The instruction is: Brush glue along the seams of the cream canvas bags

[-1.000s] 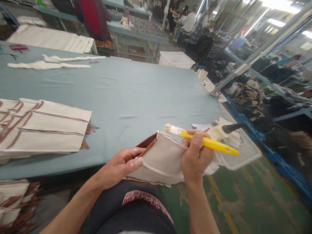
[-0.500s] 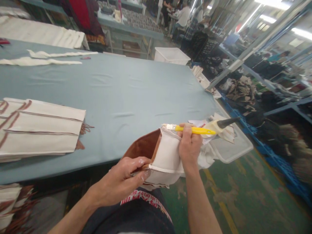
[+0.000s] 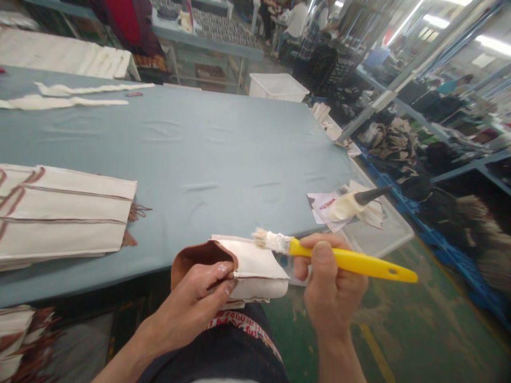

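My left hand [image 3: 195,298] is closed on a folded cream fabric piece [image 3: 255,266] with a brown leather-like backing [image 3: 191,255], held over my lap at the near edge of the blue table [image 3: 199,149]. My right hand [image 3: 331,290] grips a yellow-handled brush [image 3: 351,261]. Its white, glue-coated bristles [image 3: 265,239] touch the top edge of the fabric piece. Dried white glue marks my left fingertips.
A stack of cream panels with brown trim [image 3: 59,213] lies at the left. A clear plastic tray [image 3: 375,234] with a second, black-handled brush [image 3: 355,202] sits at the table's right corner. White strips [image 3: 67,96] lie far back. A white bin [image 3: 277,86] and other workers are beyond.
The fabric piece has been folded smaller and lowered towards my lap. My right hand moved off the fabric to the right, and the brush tip now rests on the fold's top edge.
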The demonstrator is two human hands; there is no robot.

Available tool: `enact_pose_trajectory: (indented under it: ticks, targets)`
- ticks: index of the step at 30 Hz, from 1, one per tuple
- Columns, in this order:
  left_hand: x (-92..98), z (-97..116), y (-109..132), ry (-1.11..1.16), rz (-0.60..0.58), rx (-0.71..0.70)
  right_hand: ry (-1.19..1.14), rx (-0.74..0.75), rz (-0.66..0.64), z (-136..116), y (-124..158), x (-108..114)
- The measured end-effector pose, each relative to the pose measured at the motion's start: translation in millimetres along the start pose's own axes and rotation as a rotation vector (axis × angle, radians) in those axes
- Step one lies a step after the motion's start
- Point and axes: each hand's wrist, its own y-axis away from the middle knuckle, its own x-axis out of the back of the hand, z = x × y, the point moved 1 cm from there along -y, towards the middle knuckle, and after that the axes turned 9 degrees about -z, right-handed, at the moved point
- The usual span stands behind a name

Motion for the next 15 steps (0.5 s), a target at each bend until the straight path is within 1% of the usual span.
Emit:
enact_pose_trajectory:
  ticks: [3, 6, 11, 13, 15]
  targets:
    - [-3.0, -1, 0, -0.027, 0.039, -0.038, 0.0, 0.012, -0.059, -7, 15, -8]
    - [-7.1, 0, -1, -0.062, 0.111, -0.097, 0.058, 0.063, -0.051, -8, 20, -14]
    - [-15.5, -1, -6, -0.241, 0.292, -0.208, 0.182, 0.112, -0.031, -8, 25, -16]
    - [-17.5, -1, -9, -0.311, 0.349, -0.239, 0.214, 0.099, -0.034, -8, 32, -17]
    - [-18.2, -2, -12, -0.363, 0.369, -0.274, 0.223, 0.059, -0.043, -9, 40, -19]
